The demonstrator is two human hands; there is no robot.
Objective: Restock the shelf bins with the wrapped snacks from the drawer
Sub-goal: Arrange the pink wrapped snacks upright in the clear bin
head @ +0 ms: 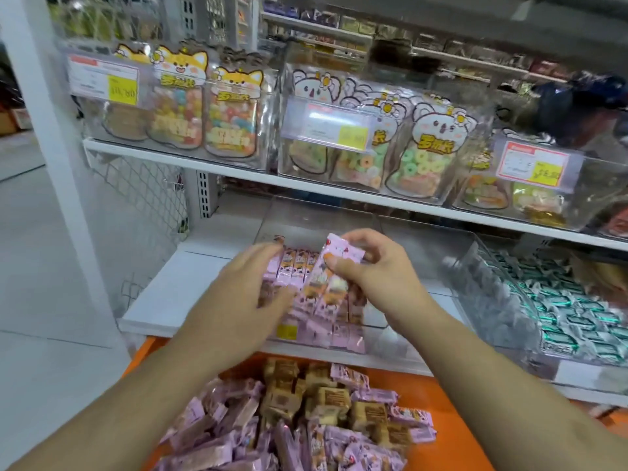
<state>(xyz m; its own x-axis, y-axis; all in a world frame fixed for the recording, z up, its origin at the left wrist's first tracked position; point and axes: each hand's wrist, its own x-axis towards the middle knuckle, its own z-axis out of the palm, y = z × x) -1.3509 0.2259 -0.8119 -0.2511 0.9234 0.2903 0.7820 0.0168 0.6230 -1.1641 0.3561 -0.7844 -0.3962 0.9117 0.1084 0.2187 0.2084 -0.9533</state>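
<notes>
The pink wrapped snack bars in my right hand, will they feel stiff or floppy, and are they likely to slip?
The pink snack bars probably stay stiff: they hold straight in the right hand, with no sag. Their glossy film wrappers look slippery, so a loose bunch may slide apart. They seem light, since fingers alone pinch several.

Both hands [306, 277] on pink wrapped snacks [326, 287] over a clear shelf bin [380, 331], above an orange drawer [441, 419].

upper-left price tag [103, 81]: yellow patch showed "10.80", upper lines too blurred | fox-shaped candy bags [176, 96]: large yellow Chinese characters, blurred, not read with certainty | koala-shaped candy bags [433, 144]: same yellow characters | middle price tag [328, 125] and right price tag [533, 163]: figures illegible
</notes>
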